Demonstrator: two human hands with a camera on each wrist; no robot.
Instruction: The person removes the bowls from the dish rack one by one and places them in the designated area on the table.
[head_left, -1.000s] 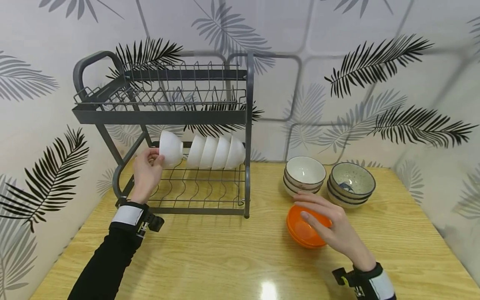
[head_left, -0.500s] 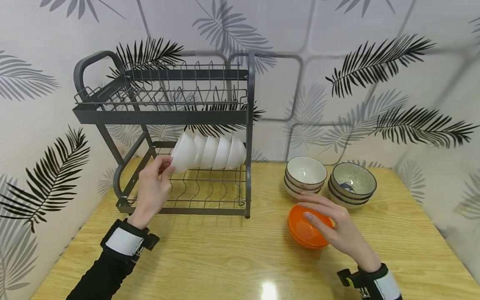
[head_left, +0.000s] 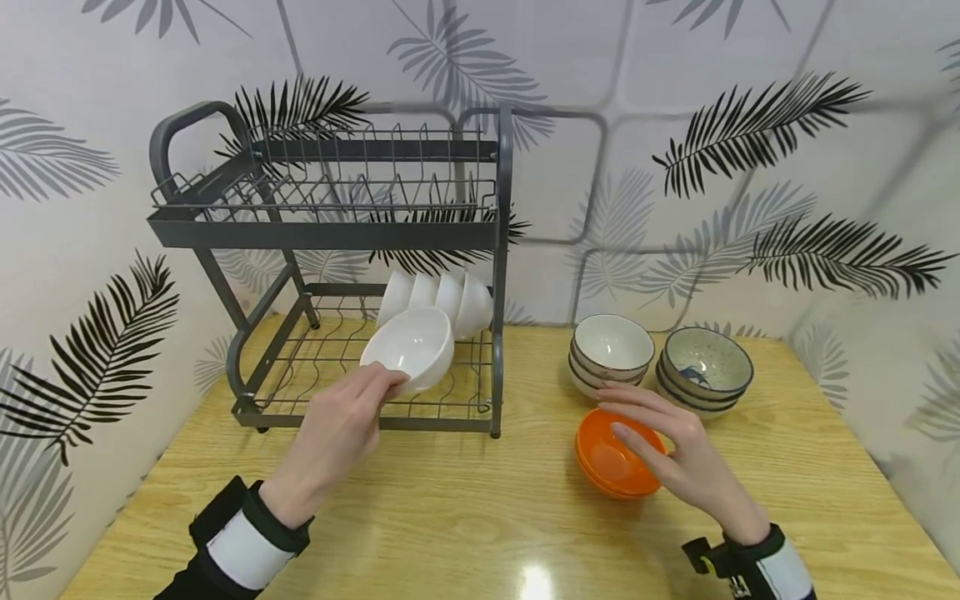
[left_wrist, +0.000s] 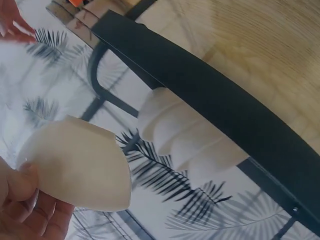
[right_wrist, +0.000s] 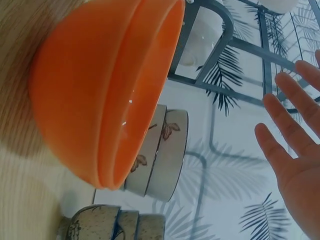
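Note:
My left hand (head_left: 330, 437) pinches the near rim of a white bowl (head_left: 411, 346), which tilts with its inside showing, in front of the rack's lower shelf. In the left wrist view the thumb and fingers of that hand (left_wrist: 37, 205) grip the edge of the bowl (left_wrist: 82, 167). Several more white bowls (head_left: 472, 307) stand on edge in a row on the lower shelf, behind the held one. My right hand (head_left: 693, 467) hovers with extended fingers over the stacked orange bowls (head_left: 617, 458); the right wrist view shows its fingers (right_wrist: 287, 120) apart from the orange bowls (right_wrist: 85, 90).
The dark two-tier rack (head_left: 322, 235) stands at the left of the wooden table (head_left: 450, 517), its upper tier holding no dishes. Behind the orange bowls are stacks of cream bowls (head_left: 611, 342) and speckled bowls (head_left: 705, 362), near the patterned wall.
The left hand has moved right and toward the front with the white bowl, which has turned from on edge to inside facing up and forward. The right hand has hardly moved.

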